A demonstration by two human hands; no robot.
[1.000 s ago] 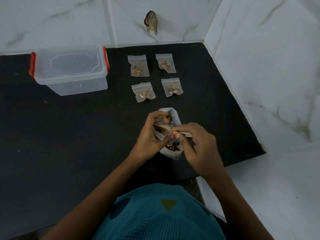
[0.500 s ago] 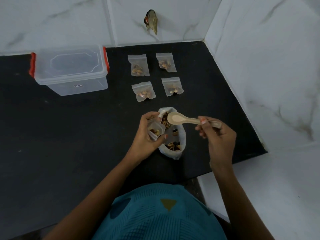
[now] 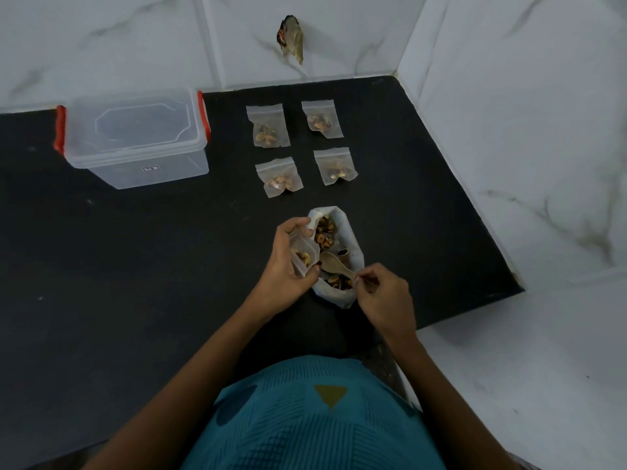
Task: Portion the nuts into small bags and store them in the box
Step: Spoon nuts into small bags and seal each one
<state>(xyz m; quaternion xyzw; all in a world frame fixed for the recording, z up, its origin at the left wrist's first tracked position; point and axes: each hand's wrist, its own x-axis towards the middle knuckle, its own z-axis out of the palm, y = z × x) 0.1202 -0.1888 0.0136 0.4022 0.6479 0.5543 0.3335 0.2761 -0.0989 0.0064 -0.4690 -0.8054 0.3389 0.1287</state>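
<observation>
Grips a small bag [image 3: 307, 247] in the left hand [image 3: 286, 262], fingers and thumb curled round it, mouth held open toward the right hand, a few nuts [image 3: 303, 257] inside. Pinches the handle end of a pale spoon [image 3: 334, 264] in the right hand [image 3: 383, 296], thumb and fingertips closed on it, bowl pointing toward the left hand and just beside the small bag's mouth. Cannot tell whether the bowl carries anything.

Between the two hands and reaching just beyond them, on the black table [image 3: 135, 266]: a large white bag [image 3: 353, 239], lying open, more nuts loose inside, the spoon bowl over them.

Farther out from the hands, flat on the table and apart from one another, two rows of two: near-left bag [image 3: 279, 177], near-right bag [image 3: 336, 166], far-left bag [image 3: 268, 125], far-right bag [image 3: 321, 118], nuts visible through the clear plastic of each.

Well out to the left of the left hand, close to the wall: a clear box [image 3: 135, 137], lid on, red clips at both ends.

Beyond the four bags, on the marbled wall: a small dark object [image 3: 291, 37], too unclear to name.

Nearest the camera, under both forearms: a teal shirt [image 3: 312, 418].
</observation>
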